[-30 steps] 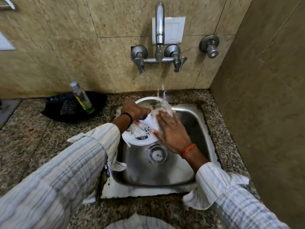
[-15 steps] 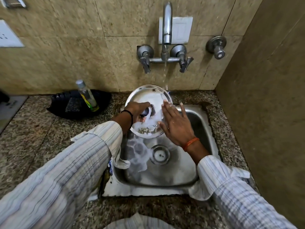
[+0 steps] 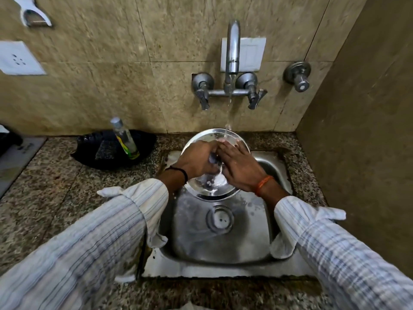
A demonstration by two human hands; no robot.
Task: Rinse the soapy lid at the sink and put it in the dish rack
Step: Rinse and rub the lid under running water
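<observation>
A round steel lid (image 3: 209, 186) is held tilted over the steel sink (image 3: 223, 242), under the running water from the tap (image 3: 232, 48). My left hand (image 3: 197, 159) grips the lid's dark knob at its centre. My right hand (image 3: 240, 166) lies flat on the lid's face with fingers spread, touching the stream. A small patch of foam clings to the lower part of the lid. No dish rack is in view.
A black tray (image 3: 89, 151) with a scrub pad and a clear bottle (image 3: 126, 139) sits on the granite counter left of the sink. Two tap handles (image 3: 202, 90) and a separate valve (image 3: 298, 76) stick out of the tiled wall. A side wall closes in on the right.
The lid has lost most of its white foam. My right hand slid up across the lid's face into the water stream, and my view tilted upward.
</observation>
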